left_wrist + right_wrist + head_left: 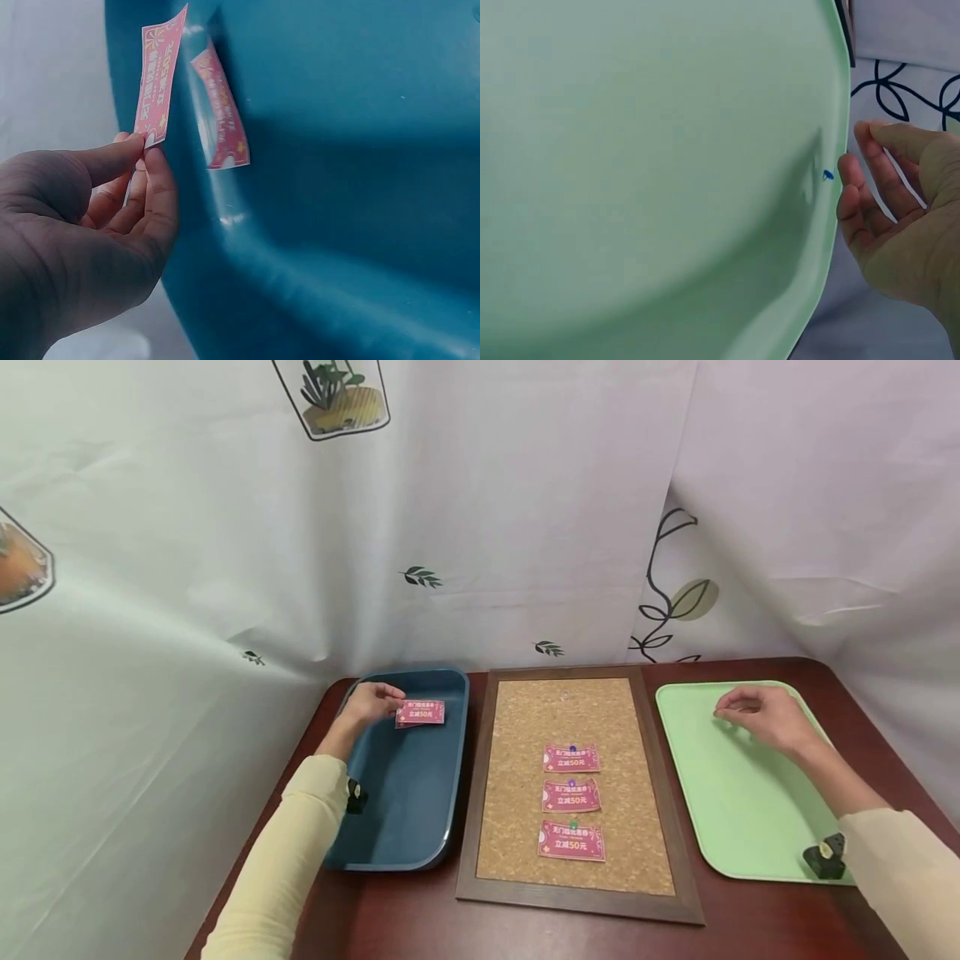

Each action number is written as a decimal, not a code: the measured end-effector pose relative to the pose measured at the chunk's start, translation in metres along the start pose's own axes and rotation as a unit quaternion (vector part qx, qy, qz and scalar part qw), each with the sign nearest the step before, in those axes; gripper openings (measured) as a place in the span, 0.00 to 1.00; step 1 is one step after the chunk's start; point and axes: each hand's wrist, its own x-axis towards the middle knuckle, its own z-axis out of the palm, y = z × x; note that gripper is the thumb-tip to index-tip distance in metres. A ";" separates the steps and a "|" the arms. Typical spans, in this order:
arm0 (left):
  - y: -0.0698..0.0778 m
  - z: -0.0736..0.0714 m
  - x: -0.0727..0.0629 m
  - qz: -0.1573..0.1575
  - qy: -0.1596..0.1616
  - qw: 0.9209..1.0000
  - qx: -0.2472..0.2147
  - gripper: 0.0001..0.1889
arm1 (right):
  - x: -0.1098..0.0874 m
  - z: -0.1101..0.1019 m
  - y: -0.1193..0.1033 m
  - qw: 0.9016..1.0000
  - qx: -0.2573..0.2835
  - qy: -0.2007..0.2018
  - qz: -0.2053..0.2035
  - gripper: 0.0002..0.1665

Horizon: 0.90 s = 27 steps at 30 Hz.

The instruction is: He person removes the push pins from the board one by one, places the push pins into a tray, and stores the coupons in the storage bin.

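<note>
My left hand [372, 702] pinches one end of a pink paper coupon [159, 82] between thumb and fingers, over the far end of the blue tray [401, 793]. A second pink coupon [222, 112] lies in that tray, partly overlapped by the held one in the head view. Over the far part of the green tray [738, 793], my right hand [765, 718] hovers with loosely bent fingers, thumb tip close to the index tip; nothing shows between them. In the right wrist view, a small blue pushpin [828, 175] lies near the tray's rim, just beside the fingertips.
Between the trays lies a framed corkboard [517, 827]. Three pink coupons are pinned on it in a column: an upper one [572, 764], a middle one [572, 798] and a lower one [572, 845]. A small clear pin [565, 696] sits near its top. A printed curtain [480, 527] hangs behind the table.
</note>
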 end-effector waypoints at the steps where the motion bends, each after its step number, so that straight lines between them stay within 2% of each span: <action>1: -0.001 0.001 0.001 -0.002 -0.001 1.000 0.000 0.10 | -0.001 0.000 0.001 1.000 -0.004 -0.001 0.002 0.06; 9: -0.012 0.002 0.006 -0.030 0.010 0.999 0.002 0.10 | -0.004 -0.002 0.006 1.000 -0.019 -0.001 0.009 0.06; 18: -0.019 0.002 0.008 -0.038 0.011 0.999 0.019 0.11 | -0.005 -0.001 0.011 1.000 -0.023 0.003 -0.001 0.04; 27: -0.024 0.007 0.010 -0.044 0.020 0.998 0.029 0.12 | -0.004 0.002 0.015 0.999 -0.039 0.008 0.006 0.05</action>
